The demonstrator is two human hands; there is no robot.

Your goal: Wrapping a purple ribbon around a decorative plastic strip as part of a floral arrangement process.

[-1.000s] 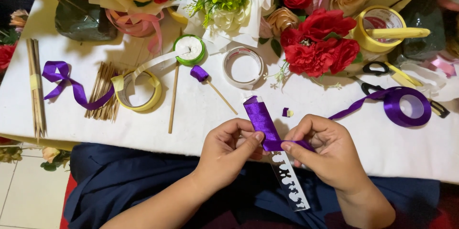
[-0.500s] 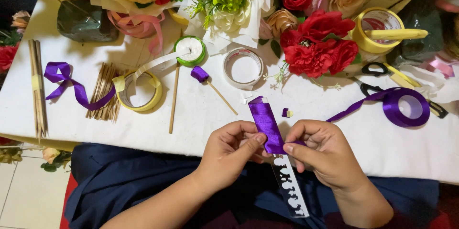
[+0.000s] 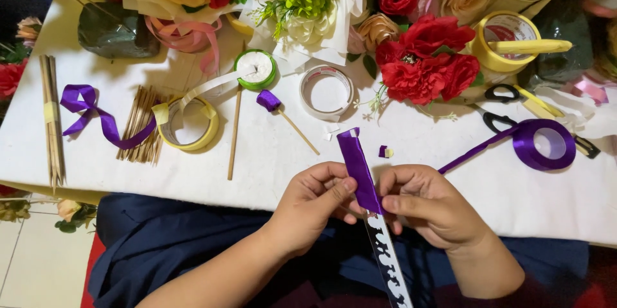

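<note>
A strip of purple ribbon [image 3: 357, 166] stands up between my two hands at the near edge of the white table [image 3: 276, 154]. My left hand [image 3: 315, 202] pinches its lower part with thumb and forefinger. On the other side, my right hand [image 3: 427, 202] grips the same strip. Below the hands a white lace-cut strip [image 3: 389, 263] hangs down over my dark blue lap. A purple ribbon roll [image 3: 543, 144] lies to the right, its tail running toward my right hand.
Red, cream and green paper flowers [image 3: 421, 60] crowd the far edge. Tape rolls [image 3: 189, 125], a clear tape ring [image 3: 326, 92], wooden sticks [image 3: 50, 115], a stick with a purple bud [image 3: 270, 101], a loose purple ribbon [image 3: 83, 105] and black scissors [image 3: 504, 105] lie about.
The purple strip has stood a little more upright between my fingers, and both hands have shifted slightly. Nothing else on the table moved.
</note>
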